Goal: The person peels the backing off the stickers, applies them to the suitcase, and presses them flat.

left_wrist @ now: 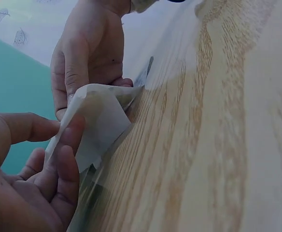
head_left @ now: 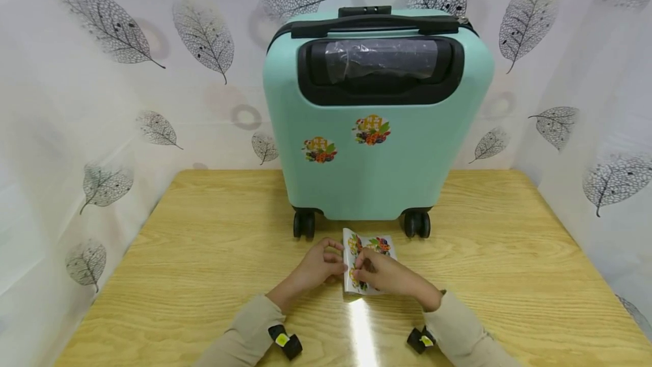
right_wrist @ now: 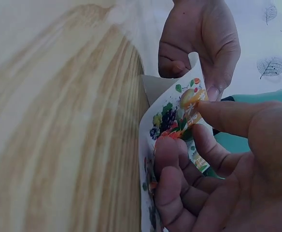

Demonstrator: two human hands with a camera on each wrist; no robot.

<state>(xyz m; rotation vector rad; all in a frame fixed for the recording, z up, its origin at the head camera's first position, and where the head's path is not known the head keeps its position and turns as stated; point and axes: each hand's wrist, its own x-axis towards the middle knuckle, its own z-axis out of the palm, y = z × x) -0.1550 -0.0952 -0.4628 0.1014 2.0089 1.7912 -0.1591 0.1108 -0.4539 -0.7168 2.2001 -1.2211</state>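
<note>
Noted L hand (head_left: 318,265) & R hand (head_left: 389,274) pinching sheet (head_left: 348,251), well fwd of back edge of table (head_left: 509,276). Judged poss. sticker (right_wrist: 177,113) tear if peeled too fast.

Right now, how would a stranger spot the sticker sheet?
Find the green suitcase. In front of it, between the left hand and right hand, is a white sheet. Unlike the two stickers on the suitcase, it carries several fruit prints and has a lifted edge.
</note>
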